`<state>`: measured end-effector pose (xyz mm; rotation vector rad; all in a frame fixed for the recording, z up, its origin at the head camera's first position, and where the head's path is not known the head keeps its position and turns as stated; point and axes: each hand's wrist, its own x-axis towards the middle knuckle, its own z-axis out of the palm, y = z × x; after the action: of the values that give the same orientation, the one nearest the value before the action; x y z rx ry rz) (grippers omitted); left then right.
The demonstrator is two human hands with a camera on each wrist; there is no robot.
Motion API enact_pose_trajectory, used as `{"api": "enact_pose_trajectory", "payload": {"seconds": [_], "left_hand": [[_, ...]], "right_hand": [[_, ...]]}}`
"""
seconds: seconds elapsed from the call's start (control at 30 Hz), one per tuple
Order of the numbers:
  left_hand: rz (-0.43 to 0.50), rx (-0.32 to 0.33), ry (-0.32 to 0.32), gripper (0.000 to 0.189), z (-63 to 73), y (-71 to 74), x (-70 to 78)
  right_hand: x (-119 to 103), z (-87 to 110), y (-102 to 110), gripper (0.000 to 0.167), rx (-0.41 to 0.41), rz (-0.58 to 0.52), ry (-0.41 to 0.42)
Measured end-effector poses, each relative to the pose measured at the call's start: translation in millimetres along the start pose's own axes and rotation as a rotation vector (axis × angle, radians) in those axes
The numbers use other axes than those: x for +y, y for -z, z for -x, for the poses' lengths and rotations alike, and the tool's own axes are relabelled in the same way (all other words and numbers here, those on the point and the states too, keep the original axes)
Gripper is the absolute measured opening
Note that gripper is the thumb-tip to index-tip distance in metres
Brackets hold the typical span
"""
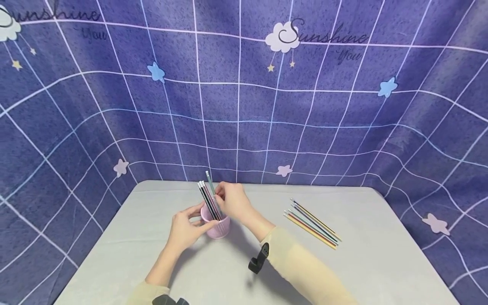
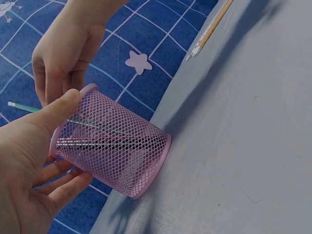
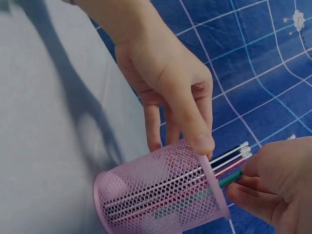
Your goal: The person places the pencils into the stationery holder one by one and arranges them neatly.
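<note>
A pink mesh pen cup (image 1: pixel 220 231) stands upright on the table. My left hand (image 1: pixel 184 228) holds it near the rim, thumb on the near side and fingers round the far side. Several black, white and red striped pencils (image 1: pixel 207 199) lean inside it, white ends up. With thumb and fingertips, my right hand (image 1: pixel 234 200) pinches a green pencil (image 1: pixel 210 182) just above the rim. In the right wrist view, the lower part of this green pencil (image 3: pixel 230 179) shows through the mesh, inside the cup.
On the right of the pale tabletop (image 1: pixel 145 220), several pencils (image 1: pixel 312 224) in yellow, red, green and dark colours lie side by side at a slant. A blue-purple grid curtain (image 1: pixel 221 101) with stars and clouds rises behind the table and along its sides.
</note>
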<state>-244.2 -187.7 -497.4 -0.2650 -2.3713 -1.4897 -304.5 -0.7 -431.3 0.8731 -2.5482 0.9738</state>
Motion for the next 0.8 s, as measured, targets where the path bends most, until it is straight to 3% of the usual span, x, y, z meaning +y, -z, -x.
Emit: {"api": "enact_pose_trajectory", "payload": {"seconds": [0.27, 0.5, 0.8], "left_hand": [[0.017, -0.002, 0.007, 0.075, 4.7, -3.5, -0.5], [0.001, 0.011, -0.005, 0.076, 3.3, -2.6, -1.6], [0.005, 0.006, -0.001, 0.075, 1.5, -1.3, -1.3]], "right_hand": [[4, 4.1, -10, 0.004, -0.045, 0.100, -0.042], [1, 0.7, -16, 0.007, -0.017, 0.236, -0.036], [0, -1.0, -16, 0.004, -0.029, 0.264, -0.033]]}}
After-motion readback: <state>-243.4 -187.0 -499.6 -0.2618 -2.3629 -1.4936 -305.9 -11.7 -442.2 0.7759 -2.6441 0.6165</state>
